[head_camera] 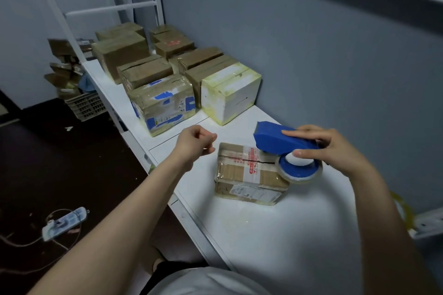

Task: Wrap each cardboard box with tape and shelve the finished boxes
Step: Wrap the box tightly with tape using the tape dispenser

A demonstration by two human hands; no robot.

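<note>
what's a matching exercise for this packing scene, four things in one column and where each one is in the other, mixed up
1 blue tape dispenser
2 cardboard box with red-printed tape
3 white box with yellowed edges
4 power strip

a on the dark floor
b gripped in the right hand
c alone on the white table, apart from the row of boxes
d at the near end of that row, by the wall

Pairs: 1-b, 2-c, 3-d, 4-a

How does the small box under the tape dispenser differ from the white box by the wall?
The small box is brown with a red-printed label; the white box is white with yellowish edges. The small box is low and flat; the white box is taller, nearly cubic. Both sit on the white table.
</note>
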